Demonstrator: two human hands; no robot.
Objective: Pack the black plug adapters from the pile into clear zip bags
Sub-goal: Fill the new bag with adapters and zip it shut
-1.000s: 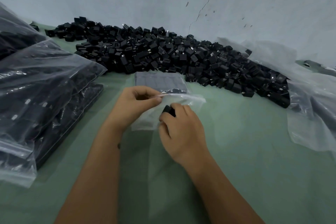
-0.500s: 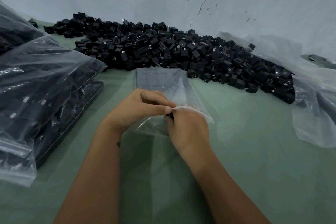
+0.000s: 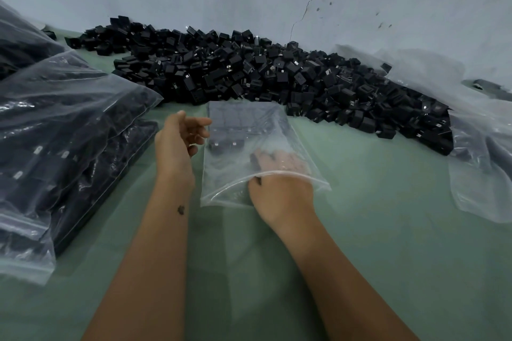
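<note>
Left edge of the bench point(image 3: 388, 243): a stack of filled bags point(image 3: 63, 147), clear plastic packed with black adapters, done and parked. They sit close to the work spot but don't touch the left forearm.

Left hand point(image 3: 177, 141): hovers just left of the zip bag point(image 3: 249, 130), fingers loosely spread and relaxed, holding nothing. Fingertips are near the bag's left side; contact not clear.

Centre: the zip bag lies flat on the green bench, mouth toward the person, far end against the pile point(image 3: 277, 77). Several adapters sit in rows at its far end. Right hand point(image 3: 279, 183) is pushed in through the mouth, fingers inside the plastic, apparently holding a black adapter point(image 3: 255, 159) at the fingertips; the grip itself is blurred by the film.

Step in hand, my read: placing one adapter into a part-filled bag. Next: set it beside the rows, pull the hand out, reach to the pile for another. The left hand probably needs to pin or hold the mouth, since loose film can drag out with the hand.

Behind: the big pile runs along the wall, within easy reach, nothing blocking it.

Right edge: loose clear plastic point(image 3: 482, 163), crumpled, partly over the pile's right end. Could snag if picking from that side.
</note>
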